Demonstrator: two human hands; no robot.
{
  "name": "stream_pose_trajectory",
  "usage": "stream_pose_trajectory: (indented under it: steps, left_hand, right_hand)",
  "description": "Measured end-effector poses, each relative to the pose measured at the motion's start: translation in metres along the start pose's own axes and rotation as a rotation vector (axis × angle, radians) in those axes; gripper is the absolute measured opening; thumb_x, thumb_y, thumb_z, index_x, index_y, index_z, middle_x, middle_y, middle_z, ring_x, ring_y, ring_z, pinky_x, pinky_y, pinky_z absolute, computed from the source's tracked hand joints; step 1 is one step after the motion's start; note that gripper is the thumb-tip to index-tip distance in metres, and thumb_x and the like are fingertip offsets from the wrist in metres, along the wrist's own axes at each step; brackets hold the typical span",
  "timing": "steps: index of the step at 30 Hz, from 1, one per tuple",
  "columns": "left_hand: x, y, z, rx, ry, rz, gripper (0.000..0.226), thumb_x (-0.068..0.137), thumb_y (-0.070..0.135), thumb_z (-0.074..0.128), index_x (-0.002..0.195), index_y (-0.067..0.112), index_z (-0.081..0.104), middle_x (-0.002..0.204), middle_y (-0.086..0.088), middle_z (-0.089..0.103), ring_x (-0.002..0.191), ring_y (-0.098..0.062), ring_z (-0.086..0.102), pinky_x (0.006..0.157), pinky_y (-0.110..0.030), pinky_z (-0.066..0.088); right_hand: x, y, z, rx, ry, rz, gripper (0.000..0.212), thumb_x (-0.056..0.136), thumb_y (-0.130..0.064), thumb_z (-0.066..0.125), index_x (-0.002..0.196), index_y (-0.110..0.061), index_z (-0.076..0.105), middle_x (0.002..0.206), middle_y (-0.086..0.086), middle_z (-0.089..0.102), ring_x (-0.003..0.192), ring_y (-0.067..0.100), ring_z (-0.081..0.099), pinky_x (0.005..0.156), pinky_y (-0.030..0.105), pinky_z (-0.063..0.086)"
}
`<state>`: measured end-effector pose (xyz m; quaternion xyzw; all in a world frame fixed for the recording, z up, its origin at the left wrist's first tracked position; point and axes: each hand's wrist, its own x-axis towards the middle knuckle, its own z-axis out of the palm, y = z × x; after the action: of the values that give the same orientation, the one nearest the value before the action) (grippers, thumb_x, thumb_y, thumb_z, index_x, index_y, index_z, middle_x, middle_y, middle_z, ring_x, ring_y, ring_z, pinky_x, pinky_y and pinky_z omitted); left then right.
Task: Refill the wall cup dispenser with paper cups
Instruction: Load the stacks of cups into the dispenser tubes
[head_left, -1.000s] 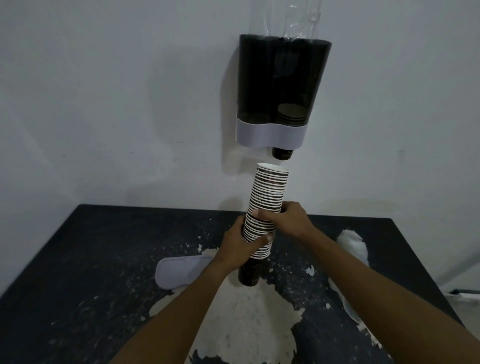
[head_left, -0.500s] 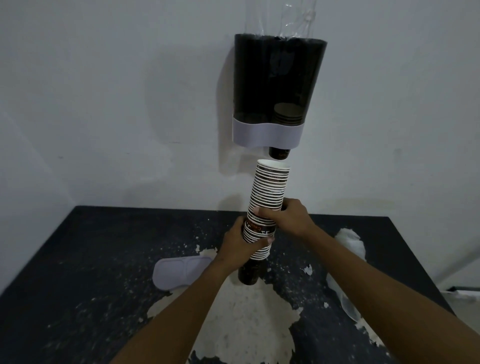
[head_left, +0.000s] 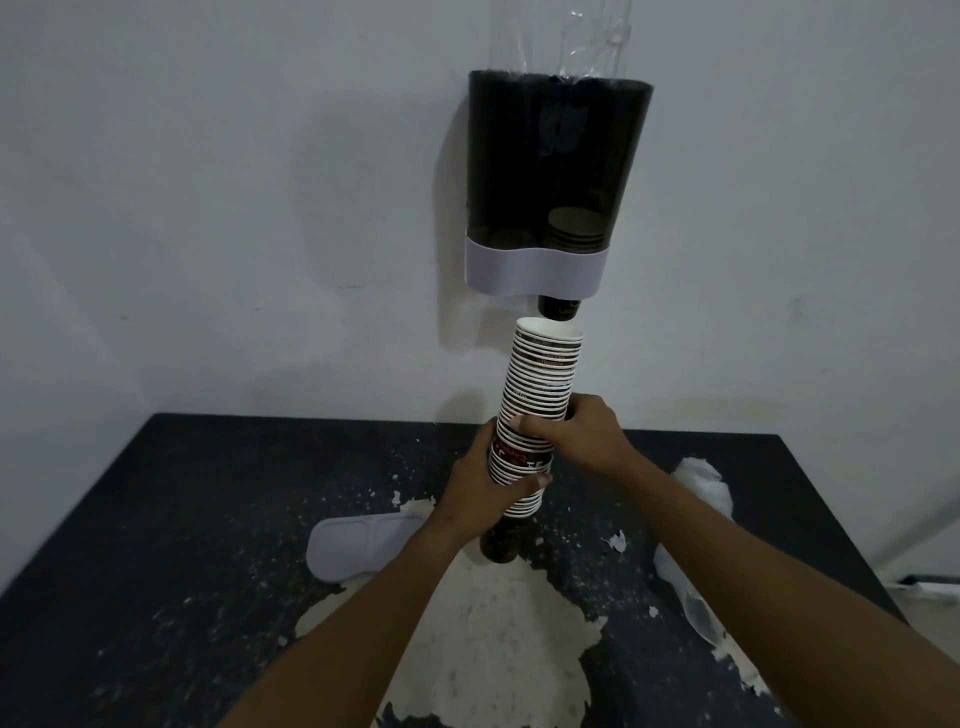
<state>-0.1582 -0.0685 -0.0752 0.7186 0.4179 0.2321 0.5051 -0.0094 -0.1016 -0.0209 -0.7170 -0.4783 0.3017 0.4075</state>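
A dark wall cup dispenser (head_left: 556, 156) with a white lower band hangs on the wall. A few cups (head_left: 576, 231) sit low in its right tube, and one cup bottom (head_left: 558, 306) pokes out underneath. A tall stack of paper cups (head_left: 540, 384) stands tilted just below it. My left hand (head_left: 483, 483) grips the stack's lower part. My right hand (head_left: 582, 431) grips it higher up, and a small gap shows in the stack between the two hands.
A black table (head_left: 156, 519) with peeling white patches lies below. The dispenser's white lid (head_left: 358, 543) rests on it left of my arms. Clear plastic wrap (head_left: 691, 561) lies at the right. More plastic (head_left: 597, 36) sticks out above the dispenser.
The stack has parted slightly between my hands, showing more of a cup's printed side. Both hands keep their grip in about the same place.
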Motion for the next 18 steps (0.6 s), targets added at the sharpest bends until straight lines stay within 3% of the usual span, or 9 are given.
stream_pose_trajectory:
  steps: [6,18]
  left_hand:
    - [0.0016,0.0019,0.0010,0.031,0.009,0.030,0.101,0.071,0.041,0.079,0.149,0.030,0.016,0.153,0.001,0.034,0.140,-0.021,0.035,0.116,-0.046,0.030]
    - [0.0052,-0.0045,0.0008,0.042,0.004,0.034,0.100,0.067,0.044,0.081,0.147,0.029,0.022,0.149,0.001,0.040,0.137,-0.022,0.040,0.114,-0.046,0.034]
  right_hand:
    - [-0.0001,0.0005,-0.0021,0.000,-0.017,-0.015,0.060,0.072,-0.041,0.079,0.121,-0.014,0.059,0.119,0.005,0.067,0.091,0.011,0.063,0.069,0.014,0.050]
    - [0.0021,0.0073,-0.0050,0.002,-0.040,-0.040,0.060,0.073,-0.037,0.079,0.123,-0.015,0.057,0.122,0.005,0.065,0.096,0.011,0.062,0.072,0.015,0.051]
